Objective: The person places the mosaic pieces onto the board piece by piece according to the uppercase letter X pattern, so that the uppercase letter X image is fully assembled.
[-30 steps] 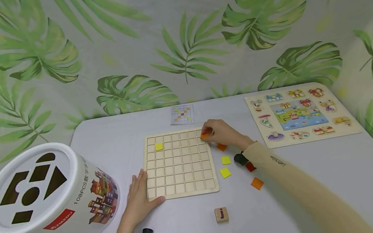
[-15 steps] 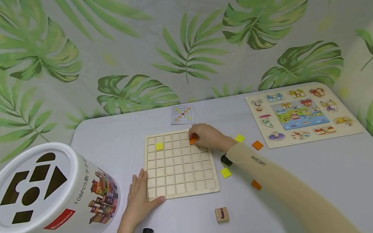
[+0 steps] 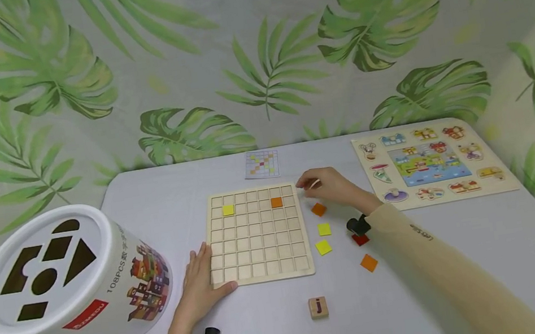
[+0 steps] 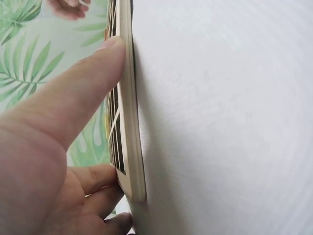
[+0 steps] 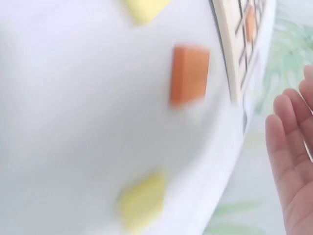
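The left hand (image 3: pixel 199 285) has its fingers spread along the left side of the grid board (image 3: pixel 265 257), thumb at the near edge; a light, steady brace there should stop it sliding on the bench (image 3: pixel 396 314). In its second row from the far side lie a yellow tile (image 3: pixel 228 210) and an orange tile (image 3: pixel 276 203). The right hand (image 3: pixel 330 185) is near the far right corner, fingers loosely extended, with nothing visible in them. For another placing, pinch a tile by opposite edges (the loose orange tile (image 3: pixel 318 209) beside the board lies cornerwise, so it likely needs squaring first). Checking colour and cell against the printed card (image 3: pixel 261 164) seems wise before pressing anything down.
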Available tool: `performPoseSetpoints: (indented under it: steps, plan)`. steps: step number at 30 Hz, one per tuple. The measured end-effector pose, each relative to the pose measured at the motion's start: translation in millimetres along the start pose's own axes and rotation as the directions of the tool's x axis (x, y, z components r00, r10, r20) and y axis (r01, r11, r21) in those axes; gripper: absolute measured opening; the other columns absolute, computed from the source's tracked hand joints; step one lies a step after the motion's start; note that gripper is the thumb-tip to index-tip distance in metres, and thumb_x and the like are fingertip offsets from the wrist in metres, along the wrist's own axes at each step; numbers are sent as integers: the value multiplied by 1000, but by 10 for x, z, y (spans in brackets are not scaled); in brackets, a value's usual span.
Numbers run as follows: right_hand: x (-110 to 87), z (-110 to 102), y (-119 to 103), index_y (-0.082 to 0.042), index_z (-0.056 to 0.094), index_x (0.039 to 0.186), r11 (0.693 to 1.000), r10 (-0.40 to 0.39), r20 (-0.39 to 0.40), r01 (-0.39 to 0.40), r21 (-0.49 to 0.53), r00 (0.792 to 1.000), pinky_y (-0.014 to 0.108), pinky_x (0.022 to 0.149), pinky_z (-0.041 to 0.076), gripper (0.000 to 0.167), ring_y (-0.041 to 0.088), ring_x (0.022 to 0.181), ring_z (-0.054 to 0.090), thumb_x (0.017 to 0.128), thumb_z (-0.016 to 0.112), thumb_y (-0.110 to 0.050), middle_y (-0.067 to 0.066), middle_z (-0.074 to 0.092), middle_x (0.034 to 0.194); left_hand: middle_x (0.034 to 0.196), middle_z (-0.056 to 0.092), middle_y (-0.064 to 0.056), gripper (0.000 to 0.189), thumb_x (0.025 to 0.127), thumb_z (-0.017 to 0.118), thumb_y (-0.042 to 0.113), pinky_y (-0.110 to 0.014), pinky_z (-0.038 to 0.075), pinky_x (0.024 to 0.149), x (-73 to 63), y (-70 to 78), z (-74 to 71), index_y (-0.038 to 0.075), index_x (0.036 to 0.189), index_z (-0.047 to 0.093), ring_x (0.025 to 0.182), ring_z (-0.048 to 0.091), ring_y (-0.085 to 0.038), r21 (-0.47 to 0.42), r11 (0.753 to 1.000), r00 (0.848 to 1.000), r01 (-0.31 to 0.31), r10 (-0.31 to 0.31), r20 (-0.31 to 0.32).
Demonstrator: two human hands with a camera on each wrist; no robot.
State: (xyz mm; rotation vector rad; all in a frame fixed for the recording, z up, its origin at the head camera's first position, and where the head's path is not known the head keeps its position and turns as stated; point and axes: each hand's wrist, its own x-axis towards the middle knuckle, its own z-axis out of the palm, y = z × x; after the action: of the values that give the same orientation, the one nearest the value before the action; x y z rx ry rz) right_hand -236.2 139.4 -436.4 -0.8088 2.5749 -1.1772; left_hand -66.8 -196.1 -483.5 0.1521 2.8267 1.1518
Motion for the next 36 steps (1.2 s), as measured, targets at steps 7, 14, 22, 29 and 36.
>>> performPoseSetpoints:
  steps: [7,14,22,29,36]
  plan:
    - [-394,-222,283,4,66,107,996,72,-73,-75,-48,995,41,84,52,20,26,92,58,87,67,0,16,65,104,153,10,-31,101,77,80,26,-60,-1,110,-4,-20,-3,-14,145,18,139,-4,-50,3,1000,1000,1,-1,9]
    - [-555,-223,501,2,66,105,975,164,-44,-169,-145,985,43,84,49,24,28,92,56,83,73,-5,11,62,100,152,12,-32,100,76,81,25,-61,-1,110,3,-16,5,-14,145,19,139,-3,-50,7,1000,1000,-1,1,4]
    - [-526,-192,490,-2,65,99,959,159,-45,-165,-231,986,39,80,49,20,25,87,54,82,73,-2,8,57,94,153,11,-30,101,76,81,23,-60,-2,110,22,-9,15,-13,146,19,139,-3,-49,13,1000,1000,1,-1,4]
    - [-358,-106,259,1,65,103,991,69,-51,-75,-110,996,39,81,51,23,27,91,56,81,71,0,10,60,97,153,11,-31,100,76,81,25,-61,-1,110,14,-24,17,-13,145,19,139,-3,-50,12,1000,1000,-2,2,4]
    - [-2,204,-89,2,65,105,999,-26,11,26,-30,1000,34,84,51,24,24,94,58,81,70,2,8,62,100,153,11,-31,100,76,81,25,-61,-1,110,10,-26,20,-13,146,19,139,-3,-49,7,1000,1000,-3,3,2]
